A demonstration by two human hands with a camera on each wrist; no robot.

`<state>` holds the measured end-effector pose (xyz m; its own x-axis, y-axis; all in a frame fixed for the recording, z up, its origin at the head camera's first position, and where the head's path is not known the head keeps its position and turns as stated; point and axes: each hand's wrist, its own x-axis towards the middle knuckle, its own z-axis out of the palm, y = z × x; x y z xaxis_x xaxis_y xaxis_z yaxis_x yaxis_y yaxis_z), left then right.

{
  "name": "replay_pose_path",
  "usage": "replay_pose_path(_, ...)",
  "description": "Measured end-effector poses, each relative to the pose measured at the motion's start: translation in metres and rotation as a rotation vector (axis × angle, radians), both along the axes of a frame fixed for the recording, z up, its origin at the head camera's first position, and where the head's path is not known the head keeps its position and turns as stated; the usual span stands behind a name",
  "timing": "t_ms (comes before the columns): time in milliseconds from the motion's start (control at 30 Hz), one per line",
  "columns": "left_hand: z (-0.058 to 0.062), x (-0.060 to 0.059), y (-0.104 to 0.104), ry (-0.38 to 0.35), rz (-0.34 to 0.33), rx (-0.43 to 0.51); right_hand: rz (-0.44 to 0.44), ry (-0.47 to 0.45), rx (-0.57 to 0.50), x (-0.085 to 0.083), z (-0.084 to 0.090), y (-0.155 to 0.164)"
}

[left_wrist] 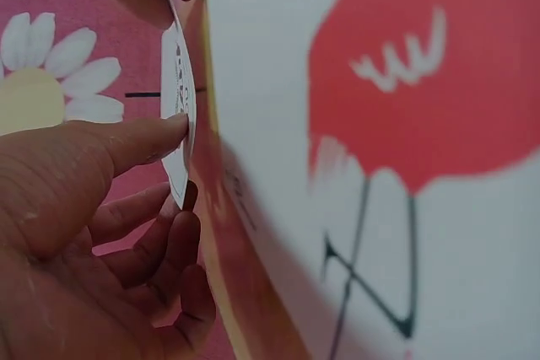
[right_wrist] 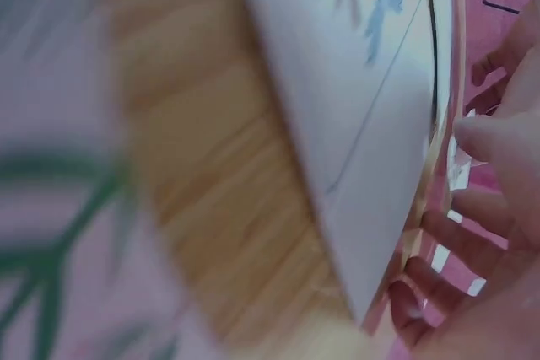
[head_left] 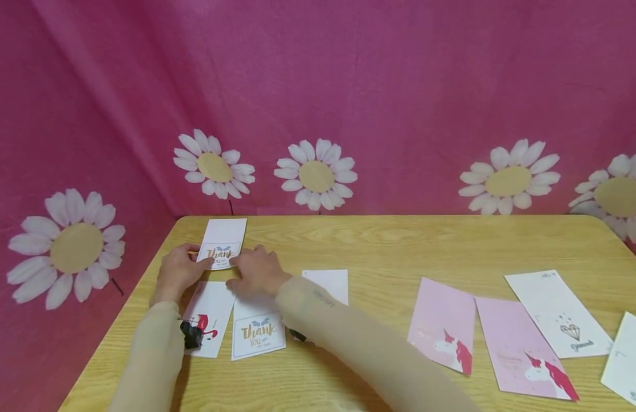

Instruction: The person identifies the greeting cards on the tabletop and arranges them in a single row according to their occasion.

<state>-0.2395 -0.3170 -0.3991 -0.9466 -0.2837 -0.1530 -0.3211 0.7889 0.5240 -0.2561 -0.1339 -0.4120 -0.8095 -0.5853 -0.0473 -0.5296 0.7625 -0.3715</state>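
At the table's far left corner, a white thank-you card (head_left: 222, 234) is held between both hands, its near edge bowed. My left hand (head_left: 178, 273) pinches its left side, thumb on top and fingers underneath, as the left wrist view shows. On the card's right side, my right hand (head_left: 260, 270) pinches the edge; the right wrist view hides most of that contact. Below the hands lie a flamingo card (head_left: 219, 297), partly covered by the left wrist camera, and a second thank-you card (head_left: 258, 337).
A white card (head_left: 330, 280) lies half hidden under my right forearm. To the right on the wooden table (head_left: 380, 252) are two pink unicorn cards (head_left: 436, 309) and two white diamond cards (head_left: 547, 303), one cut by the frame. A pink flowered cloth (head_left: 400, 103) hangs behind.
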Motion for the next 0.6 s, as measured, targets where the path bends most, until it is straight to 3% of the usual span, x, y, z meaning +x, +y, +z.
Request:
replay_pose_path(167, -0.006, -0.002, -0.004, 0.002, 0.01, -0.007, 0.001, 0.02, 0.095, 0.003, 0.001, -0.006)
replay_pose_path(467, -0.008, -0.003, -0.014, 0.0, 0.022, -0.041, 0.053, 0.062, 0.181, 0.007, 0.003, -0.008)
replay_pose_path(600, -0.008, -0.002, -0.021, -0.002, 0.005, -0.051, 0.055, 0.037, 0.182, 0.01, 0.004, -0.011)
